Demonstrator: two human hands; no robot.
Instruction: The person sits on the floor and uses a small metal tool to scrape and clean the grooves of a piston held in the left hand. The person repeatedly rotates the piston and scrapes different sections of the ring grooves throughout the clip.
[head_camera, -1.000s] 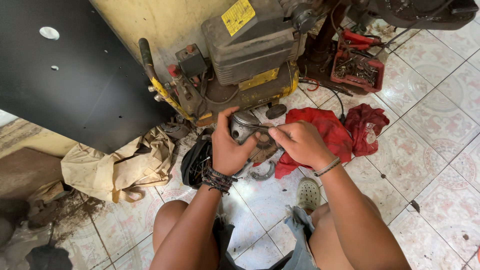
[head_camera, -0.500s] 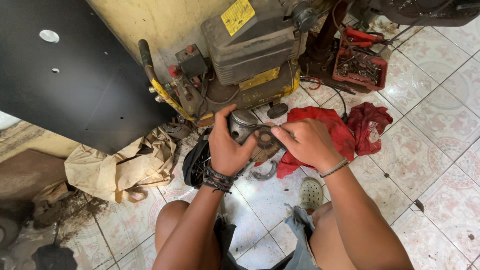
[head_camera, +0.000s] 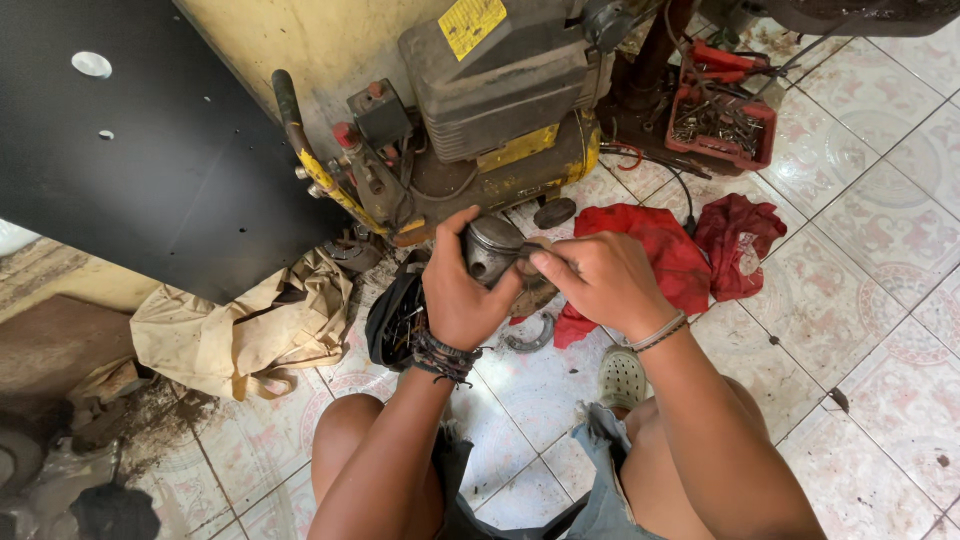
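My left hand (head_camera: 458, 290) grips a round grey metal piston (head_camera: 492, 247), its flat crown facing up, held above the tiled floor in front of my knees. My right hand (head_camera: 598, 280) is closed against the piston's right side, fingertips pinching something small and dark at its edge; what they hold is hidden by the fingers. A braided dark bracelet sits on my left wrist, a thin band on my right.
A dirty yellow and grey air compressor (head_camera: 490, 110) stands just beyond my hands. Red rags (head_camera: 680, 250) lie to the right, a red tray of bolts (head_camera: 720, 125) behind them. A beige cloth (head_camera: 240, 330) and a black bag (head_camera: 395, 320) lie left. A curved metal piece (head_camera: 530, 335) rests on the tiles.
Both hands stay on the piston at the same spot. My right fingers have shifted slightly along its edge.
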